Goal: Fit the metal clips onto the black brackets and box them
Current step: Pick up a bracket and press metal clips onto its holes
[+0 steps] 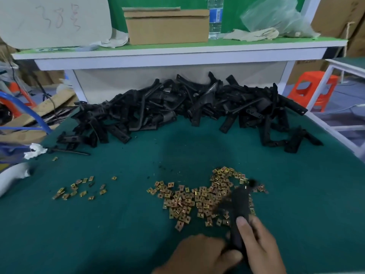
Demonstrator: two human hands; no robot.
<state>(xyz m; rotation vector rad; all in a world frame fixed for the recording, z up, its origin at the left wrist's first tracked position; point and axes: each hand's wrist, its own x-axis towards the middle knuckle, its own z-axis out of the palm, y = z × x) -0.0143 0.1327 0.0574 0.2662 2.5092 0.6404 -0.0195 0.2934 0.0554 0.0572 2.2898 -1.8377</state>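
Note:
A black bracket [240, 210] is held upright-tilted above the green table, blurred by motion. My right hand [258, 244] grips its lower end, thumb on its face. My left hand [201, 254] sits beside it at the bracket's base, fingers curled against it; what it pinches is hidden. Under the bracket spreads a large heap of brass-coloured metal clips [197, 198]. A smaller scatter of clips [79, 188] lies to the left. A big pile of black brackets [187, 107] fills the back of the table.
A cardboard box [167, 26], a water bottle [215, 18], rags and a plastic bag stand on the shelf above. A black rod with white paper [37, 151] lies at the left edge. An orange stool [314, 89] stands right of the table [118, 224].

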